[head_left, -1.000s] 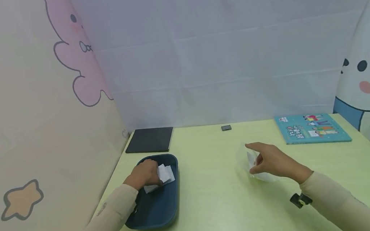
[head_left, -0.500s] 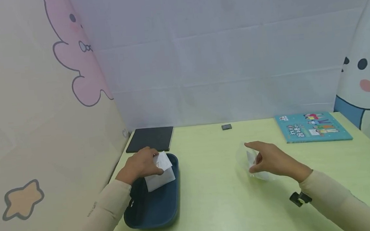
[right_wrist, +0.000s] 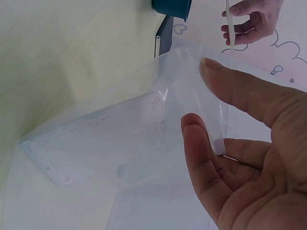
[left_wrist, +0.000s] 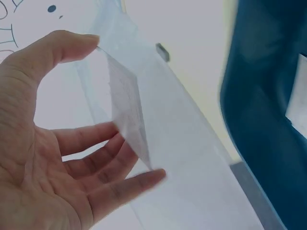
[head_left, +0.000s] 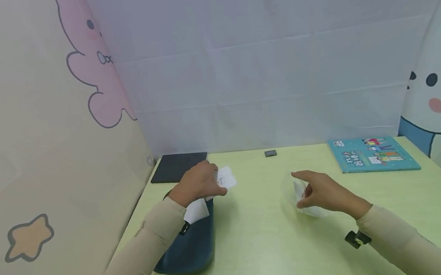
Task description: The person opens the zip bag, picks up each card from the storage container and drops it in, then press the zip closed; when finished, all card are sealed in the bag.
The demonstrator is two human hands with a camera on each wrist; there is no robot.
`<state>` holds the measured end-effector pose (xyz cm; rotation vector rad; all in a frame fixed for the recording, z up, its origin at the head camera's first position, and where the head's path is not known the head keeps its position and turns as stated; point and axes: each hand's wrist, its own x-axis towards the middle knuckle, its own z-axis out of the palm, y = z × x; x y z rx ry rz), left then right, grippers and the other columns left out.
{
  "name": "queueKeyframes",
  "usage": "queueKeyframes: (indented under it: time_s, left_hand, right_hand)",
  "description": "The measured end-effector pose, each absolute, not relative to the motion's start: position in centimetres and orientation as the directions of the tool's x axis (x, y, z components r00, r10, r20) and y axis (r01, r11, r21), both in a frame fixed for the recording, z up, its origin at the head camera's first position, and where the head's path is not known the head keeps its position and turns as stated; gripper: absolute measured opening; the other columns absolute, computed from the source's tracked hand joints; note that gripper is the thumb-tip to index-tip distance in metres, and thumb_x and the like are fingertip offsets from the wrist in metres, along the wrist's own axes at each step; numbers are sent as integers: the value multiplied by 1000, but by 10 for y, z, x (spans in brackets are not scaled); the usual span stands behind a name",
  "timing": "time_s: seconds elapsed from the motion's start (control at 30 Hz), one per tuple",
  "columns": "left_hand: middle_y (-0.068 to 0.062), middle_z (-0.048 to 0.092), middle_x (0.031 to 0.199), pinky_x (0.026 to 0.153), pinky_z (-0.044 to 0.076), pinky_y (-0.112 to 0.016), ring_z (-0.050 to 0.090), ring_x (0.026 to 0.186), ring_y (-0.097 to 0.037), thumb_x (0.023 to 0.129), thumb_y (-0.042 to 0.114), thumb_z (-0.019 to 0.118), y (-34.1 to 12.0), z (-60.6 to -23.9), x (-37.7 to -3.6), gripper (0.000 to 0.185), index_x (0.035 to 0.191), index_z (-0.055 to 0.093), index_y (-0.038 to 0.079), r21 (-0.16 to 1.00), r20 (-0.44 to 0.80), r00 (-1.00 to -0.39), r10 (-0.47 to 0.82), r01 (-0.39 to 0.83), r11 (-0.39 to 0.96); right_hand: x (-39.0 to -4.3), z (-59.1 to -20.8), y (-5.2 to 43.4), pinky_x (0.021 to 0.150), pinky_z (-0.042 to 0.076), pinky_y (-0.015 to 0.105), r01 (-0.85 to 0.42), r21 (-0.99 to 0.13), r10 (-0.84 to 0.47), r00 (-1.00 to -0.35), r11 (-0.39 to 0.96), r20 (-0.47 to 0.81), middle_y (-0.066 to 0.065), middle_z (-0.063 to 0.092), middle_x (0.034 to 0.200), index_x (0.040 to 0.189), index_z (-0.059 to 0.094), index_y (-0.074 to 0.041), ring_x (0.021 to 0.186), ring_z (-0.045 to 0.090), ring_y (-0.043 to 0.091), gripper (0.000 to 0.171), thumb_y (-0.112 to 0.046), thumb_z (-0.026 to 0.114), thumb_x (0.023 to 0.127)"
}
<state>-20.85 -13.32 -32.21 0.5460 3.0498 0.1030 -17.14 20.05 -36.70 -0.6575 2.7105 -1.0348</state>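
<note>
My left hand [head_left: 198,184] holds a thin, flat white packet [head_left: 226,178] with printing on it, above the tray's far right edge. In the left wrist view, the packet's edges lie between thumb and fingertips. My right hand [head_left: 327,191] grips a clear plastic bag [right_wrist: 187,62] at its mouth, between a raised thumb and curled fingers. Inside the bag lies a white printed flat piece [right_wrist: 105,129], seen through the film. Another white packet [head_left: 196,210] rests in the dark blue tray [head_left: 191,254], partly hidden by my left wrist.
A black flat book or pad [head_left: 178,166] lies behind the tray. A small dark grey block [head_left: 270,153] sits at the table's back edge. A blue illustrated book [head_left: 373,155] lies at back right. Cloth walls border the pale green table [head_left: 260,246].
My left hand has lifted a white packet out of the tray and carried it rightward and a little away from me. My right hand and the bag have stayed in place.
</note>
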Motion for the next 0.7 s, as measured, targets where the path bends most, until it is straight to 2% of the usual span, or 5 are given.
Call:
queueKeyframes:
  time_s: [0.17, 0.4, 0.7]
  left_hand:
    - [4, 48, 75, 52, 39, -27, 45, 66, -12, 66, 48, 61, -107, -319, -214, 42, 89, 61, 13, 53, -3, -902, 432, 432, 900]
    - [6, 50, 65, 44, 38, -27, 48, 56, -11, 64, 48, 62, -66, -318, -211, 32, 74, 53, 19, 66, -20, -859, 511, 509, 858]
    - [7, 47, 71, 44, 38, -27, 46, 57, -9, 63, 51, 64, -30, -323, -206, 33, 71, 54, 21, -18, -33, -837, 546, 547, 837]
  right_hand:
    - [-173, -367, 200, 59, 46, 29, -342, -663, -456, -890, 666, 1, 4, 59, 86, 137, 34, -3, 68, 56, 11, 87, -24, 80, 66]
    - [-173, -367, 199, 58, 46, 29, -334, -670, -457, -889, 662, -9, 5, 58, 87, 136, 35, -3, 68, 56, 12, 87, -25, 80, 66]
    - [-173, -364, 197, 58, 46, 30, -317, -677, -449, -893, 664, -23, 6, 58, 85, 137, 34, -4, 67, 56, 12, 86, -20, 80, 66]
